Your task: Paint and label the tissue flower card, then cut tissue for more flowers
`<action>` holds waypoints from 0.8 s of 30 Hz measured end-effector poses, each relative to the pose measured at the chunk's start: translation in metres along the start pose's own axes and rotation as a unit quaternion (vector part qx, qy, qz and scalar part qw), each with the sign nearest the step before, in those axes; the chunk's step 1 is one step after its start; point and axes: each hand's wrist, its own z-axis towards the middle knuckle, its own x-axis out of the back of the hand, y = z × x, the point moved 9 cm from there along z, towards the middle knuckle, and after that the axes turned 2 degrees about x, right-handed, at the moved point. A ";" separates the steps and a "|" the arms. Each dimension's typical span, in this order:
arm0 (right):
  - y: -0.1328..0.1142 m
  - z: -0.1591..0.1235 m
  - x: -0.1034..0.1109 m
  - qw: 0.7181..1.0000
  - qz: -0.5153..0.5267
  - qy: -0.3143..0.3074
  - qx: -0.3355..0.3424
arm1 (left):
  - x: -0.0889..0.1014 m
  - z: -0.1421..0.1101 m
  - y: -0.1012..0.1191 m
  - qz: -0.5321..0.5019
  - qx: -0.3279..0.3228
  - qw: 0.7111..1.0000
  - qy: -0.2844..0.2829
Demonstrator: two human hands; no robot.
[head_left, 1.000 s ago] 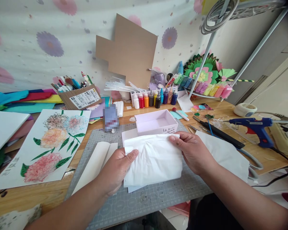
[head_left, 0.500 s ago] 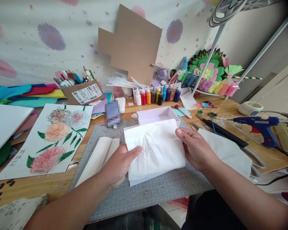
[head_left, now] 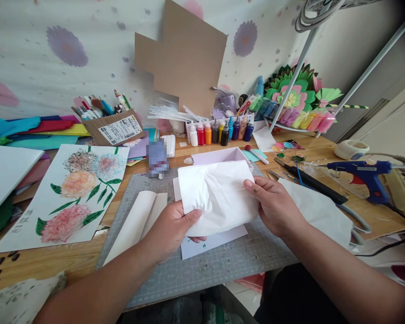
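A creased white sheet [head_left: 227,193] is held between the two hands, above the grey cutting mat [head_left: 256,247]. The left hand [head_left: 172,229] is clamped on its lower left corner, the thumb lying on the upper face and fingertips showing beneath the lower edge. The right hand [head_left: 278,202] is clamped on its right side, thumb on top near the upper right corner and fingers behind. The sheet thus spans the space between the hands, with gathered folds running up from the left thumb and a smoother stretch toward the right hand.

Below the sheet, a paper with green marks [head_left: 212,243] sticks out over the mat. Just past the sheet's far edge is a lilac box [head_left: 218,156], partly hidden by it; whether the two touch cannot be told. To the left of the left hand, a folded white paper [head_left: 135,220] lies on the mat, and beyond it a flower painting [head_left: 77,198] on the wooden table [head_left: 77,263]. To the right, another white sheet piece [head_left: 319,213] lies near the right forearm, with a black tool [head_left: 324,192] beside it and a blue glue gun [head_left: 364,171] farther right. Behind the box stands a row of paint bottles [head_left: 222,132], below a brown cardboard cutout [head_left: 189,58]
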 end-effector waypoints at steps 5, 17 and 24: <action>0.002 -0.001 0.007 0.997 -0.061 0.030 -0.020 | 0.001 -0.003 0.006 0.013 -0.027 1.000 0.000; -0.003 -0.004 -0.004 0.978 -0.206 -0.014 0.027 | 0.005 -0.002 0.001 -0.236 0.008 0.972 0.018; 0.005 -0.004 -0.002 0.982 -0.187 -0.033 0.008 | 0.002 -0.004 -0.001 -0.187 0.020 0.982 0.011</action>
